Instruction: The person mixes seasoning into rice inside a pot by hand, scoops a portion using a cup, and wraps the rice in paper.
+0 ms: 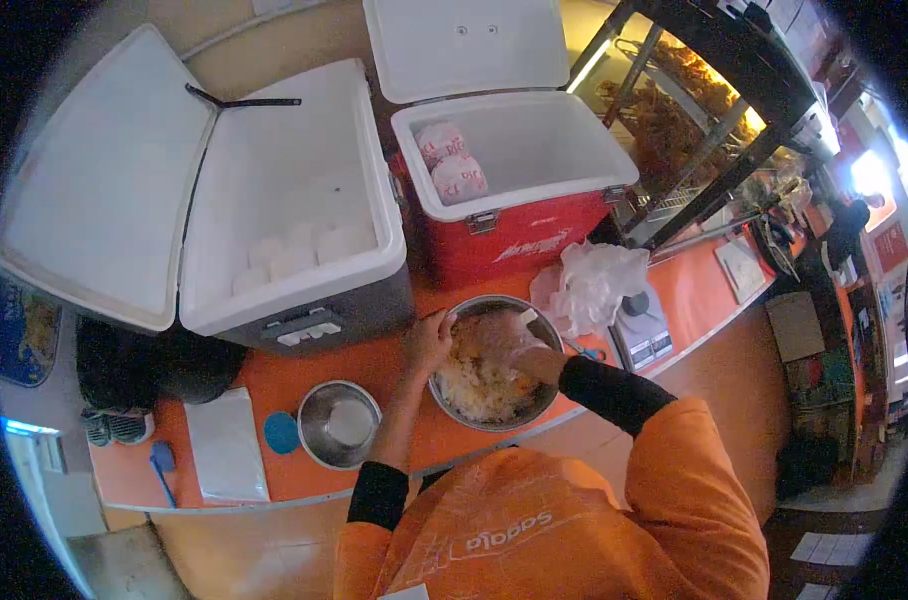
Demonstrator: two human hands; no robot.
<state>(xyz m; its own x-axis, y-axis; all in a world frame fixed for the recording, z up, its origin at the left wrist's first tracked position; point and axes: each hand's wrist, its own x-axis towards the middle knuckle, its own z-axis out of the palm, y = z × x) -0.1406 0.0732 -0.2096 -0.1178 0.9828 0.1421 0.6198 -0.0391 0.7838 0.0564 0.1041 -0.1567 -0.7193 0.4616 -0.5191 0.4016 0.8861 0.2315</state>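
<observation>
A steel bowl (497,426) of pale, crumbly food (479,388) with orange bits stands near the counter's front edge. My left hand (429,343) grips the bowl's upper left rim, its fingers wrapped over the edge. Inside the bowl, my right hand (509,340) appears covered by a thin clear plastic glove or bag and lies over the food. Its fingers are smeared, so what they hold cannot be made out. Left of my left forearm stands a smaller steel bowl (319,440) with a pale round thing inside.
Behind are two open coolers, one grey (359,305) with white bundles, one red (534,230) with wrapped packets. Crumpled plastic bags (599,285) and a scale (642,335) lie right. A blue lid (282,433), white sheets (224,450) and a blue brush (162,462) lie left.
</observation>
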